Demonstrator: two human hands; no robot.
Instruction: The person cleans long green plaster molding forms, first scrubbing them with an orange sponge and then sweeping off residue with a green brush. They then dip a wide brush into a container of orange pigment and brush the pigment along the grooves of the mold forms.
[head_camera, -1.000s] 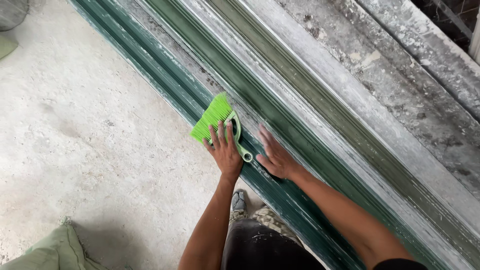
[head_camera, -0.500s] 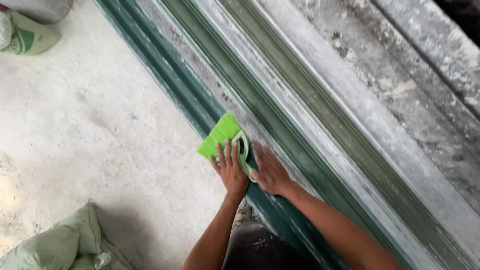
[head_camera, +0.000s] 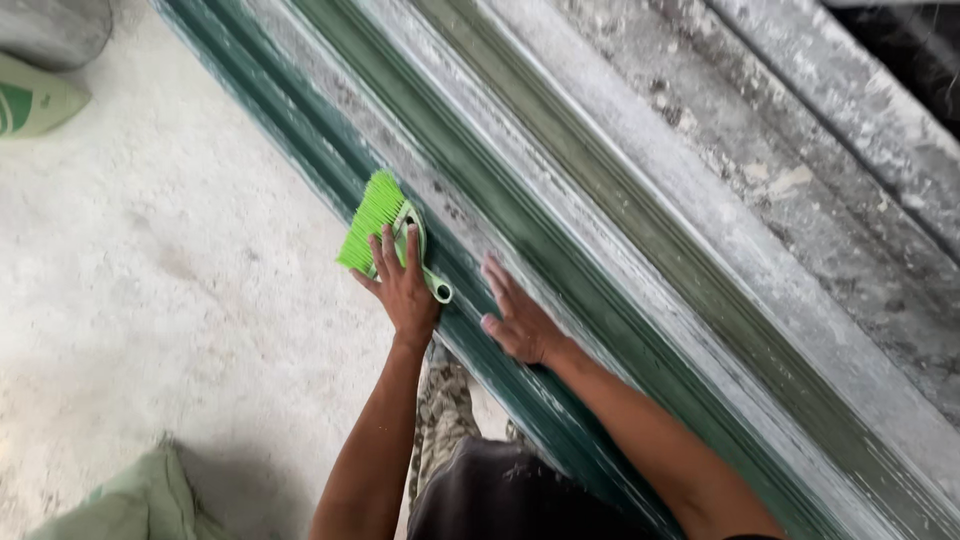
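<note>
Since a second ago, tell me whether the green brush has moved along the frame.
Cannot tell: the camera shifted too. The green brush lies under the left hand at the green frame's edge, as before.

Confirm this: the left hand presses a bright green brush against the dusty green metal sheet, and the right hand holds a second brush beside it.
Not quite. The head view shows the right hand empty, lying flat and open on the green metal sheet. The left hand does press the bright green brush against the sheet.
</note>
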